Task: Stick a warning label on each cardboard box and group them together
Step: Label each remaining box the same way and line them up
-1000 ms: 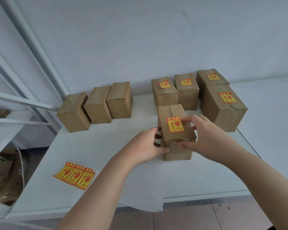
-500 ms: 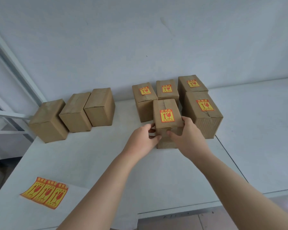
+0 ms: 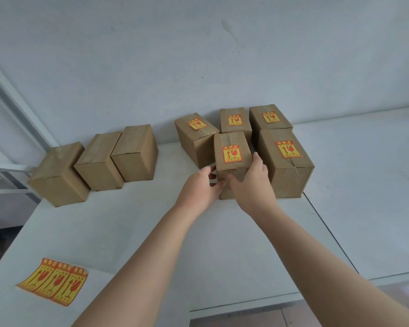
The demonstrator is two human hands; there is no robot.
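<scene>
A labelled cardboard box (image 3: 232,147) stands on the white table (image 3: 132,232), set among several other labelled boxes; the big one (image 3: 285,161) is right beside it. My left hand (image 3: 202,187) grips the box's near left corner, and my right hand (image 3: 252,182) holds its right side, thumb on the front face. At the left stand three plain boxes in a row: the left one (image 3: 57,173), the middle one (image 3: 99,159) and the right one (image 3: 135,152). A sheet of three yellow-red warning labels (image 3: 53,280) lies near the front left corner.
A second white table (image 3: 368,185) adjoins on the right. The wall (image 3: 198,55) rises directly behind the boxes. White metal shelf bars (image 3: 7,168) stand at the far left.
Both hands have pushed the labelled box away from me, into the group beside the big labelled box. The camera view has shifted with it.
</scene>
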